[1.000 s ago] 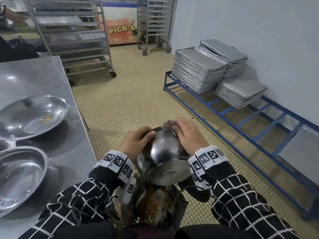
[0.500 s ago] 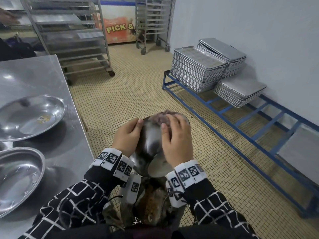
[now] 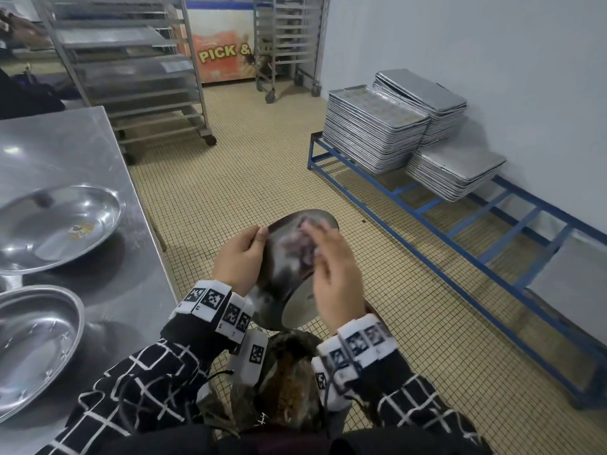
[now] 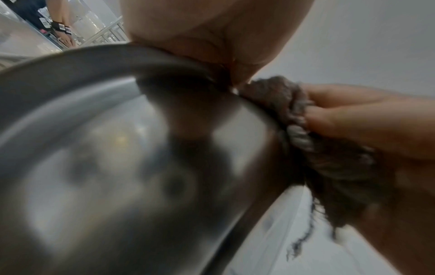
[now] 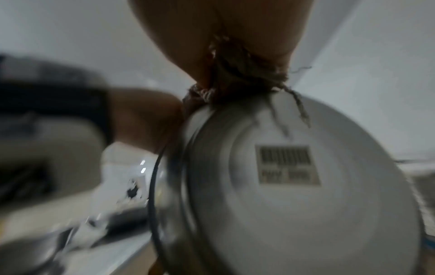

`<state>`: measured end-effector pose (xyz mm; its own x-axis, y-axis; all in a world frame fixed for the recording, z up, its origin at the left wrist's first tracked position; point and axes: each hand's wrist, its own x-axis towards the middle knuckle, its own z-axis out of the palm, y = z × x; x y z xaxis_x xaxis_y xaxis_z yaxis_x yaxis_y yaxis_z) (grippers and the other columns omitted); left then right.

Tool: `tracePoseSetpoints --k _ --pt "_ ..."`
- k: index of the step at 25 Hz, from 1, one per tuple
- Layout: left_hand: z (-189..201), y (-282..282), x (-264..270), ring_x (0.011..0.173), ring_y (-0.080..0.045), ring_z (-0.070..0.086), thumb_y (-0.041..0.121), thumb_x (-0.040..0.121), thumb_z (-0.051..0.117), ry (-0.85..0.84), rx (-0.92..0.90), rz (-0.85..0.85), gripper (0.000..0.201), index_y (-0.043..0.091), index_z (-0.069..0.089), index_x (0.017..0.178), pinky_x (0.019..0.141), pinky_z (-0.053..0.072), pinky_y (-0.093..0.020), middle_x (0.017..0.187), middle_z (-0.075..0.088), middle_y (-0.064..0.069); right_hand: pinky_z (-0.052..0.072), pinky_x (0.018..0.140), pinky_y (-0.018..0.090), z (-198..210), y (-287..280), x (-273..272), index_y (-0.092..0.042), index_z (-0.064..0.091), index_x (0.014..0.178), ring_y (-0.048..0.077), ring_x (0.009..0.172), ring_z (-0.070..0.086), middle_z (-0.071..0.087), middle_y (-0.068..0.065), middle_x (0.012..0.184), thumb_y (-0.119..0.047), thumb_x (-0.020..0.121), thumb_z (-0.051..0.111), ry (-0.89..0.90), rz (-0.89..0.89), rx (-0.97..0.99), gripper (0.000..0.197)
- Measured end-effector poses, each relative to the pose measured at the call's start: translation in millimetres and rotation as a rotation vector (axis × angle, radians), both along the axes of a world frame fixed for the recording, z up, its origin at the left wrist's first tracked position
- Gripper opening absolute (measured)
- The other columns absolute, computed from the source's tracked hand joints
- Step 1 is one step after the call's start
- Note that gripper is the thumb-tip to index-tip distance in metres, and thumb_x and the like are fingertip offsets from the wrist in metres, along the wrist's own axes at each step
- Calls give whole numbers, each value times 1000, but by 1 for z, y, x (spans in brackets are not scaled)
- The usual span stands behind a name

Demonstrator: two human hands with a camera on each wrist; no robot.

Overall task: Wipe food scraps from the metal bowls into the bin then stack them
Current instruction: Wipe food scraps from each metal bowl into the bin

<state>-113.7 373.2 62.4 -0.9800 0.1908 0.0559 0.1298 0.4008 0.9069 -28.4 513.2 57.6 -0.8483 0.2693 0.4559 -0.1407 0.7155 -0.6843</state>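
- The small round stainless-steel bowl (image 3: 289, 274) is held in the air, tipped steeply so its flat base faces the person and its mouth faces away, directly above the bin.
- Its outside is shiny and dark with reflections; in the right wrist view a rectangular barcode sticker (image 5: 288, 164) sits on the flat base.
- The left hand (image 3: 238, 257) grips the bowl's left rim, thumb on the outer wall and the other fingers curled over the edge.
- The right hand (image 3: 335, 274) lies over the bowl's right side, its fingers closed round a frayed grey-brown cloth (image 4: 306, 130) that is pressed against the rim; this hand is blurred in the head view.
- Loose threads of the cloth hang down past the rim.
- The inside of the bowl cannot be seen, so whether scraps remain in it I cannot tell.
- Below the bowl stands the bin lined with a dark bag (image 3: 282, 389); brown, crumbly food scraps (image 3: 289, 382) lie inside it.
- On the steel tabletop (image 3: 65, 152) to the left rest two wide shallow metal bowls, side by side and apart: the far one (image 3: 56, 228) has a small sticker in its bottom, the near one (image 3: 33, 349) looks bare inside.
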Motion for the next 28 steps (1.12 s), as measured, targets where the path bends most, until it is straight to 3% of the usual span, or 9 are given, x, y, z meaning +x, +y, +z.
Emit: tracePoseSetpoints --k 2,5,9,11,13,17,20,25,28 --pt "3 3 -2 79 -25 64 40 97 45 -17 72 0 30 21 63 81 80 51 -49 77 68 -2 18 116 42 -10 -21 3 -35 43 138 23 143 19 32 -6 152 -27 94 39 -86 5 300 45" --pt "7 2 -2 76 -20 66 46 95 46 25 105 10 30 30 64 78 76 53 -44 75 69 3 11 118 42 -11 -21 -1 -31 32 145 22 146 9 23 -4 156 -42 98 29 -57 -132 299 48" --pt "7 -8 -6 68 -24 61 44 95 48 90 106 63 33 22 64 76 66 49 -40 70 66 -5 37 101 29 -19 26 -17 -28 45 135 16 129 42 44 1 141 -42 100 29 -165 -265 -475 41" --pt "4 -13 -8 68 -22 61 42 95 50 69 160 83 33 20 65 77 65 49 -37 71 66 -5 46 92 37 -27 52 -15 -31 55 122 22 108 55 59 8 125 -57 95 32 -331 -318 -978 43" --pt "-2 -14 -5 70 -17 61 40 95 50 26 215 106 29 22 66 78 67 50 -32 73 66 -1 50 87 41 -31 63 -7 -27 56 121 28 103 59 63 8 117 -63 91 40 -406 -338 -1203 50" --pt "-19 -22 -8 70 1 59 32 96 51 -41 187 47 19 24 64 85 70 49 -23 77 64 9 44 98 45 -45 75 -3 -30 49 132 27 113 55 59 -2 123 -67 86 45 -373 -369 -954 60" --pt "-28 -28 -12 98 -11 60 34 94 54 -78 78 -69 16 29 62 107 91 50 -37 102 65 7 44 95 43 -38 84 -4 -28 57 117 19 105 58 64 -6 111 -63 88 44 -353 -339 -717 48" --pt "-14 -17 2 97 -11 62 35 91 56 -77 19 -260 15 43 61 104 78 56 -32 103 65 9 41 75 17 -10 89 -13 -18 59 99 6 95 56 62 -8 100 -31 98 44 -322 -67 -240 20" --pt "-8 -5 8 88 -15 64 41 94 49 -73 -138 -336 19 30 65 98 78 54 -31 92 67 6 46 86 28 -10 82 -24 -13 58 92 15 96 54 59 -1 98 -27 96 45 -326 37 109 20"
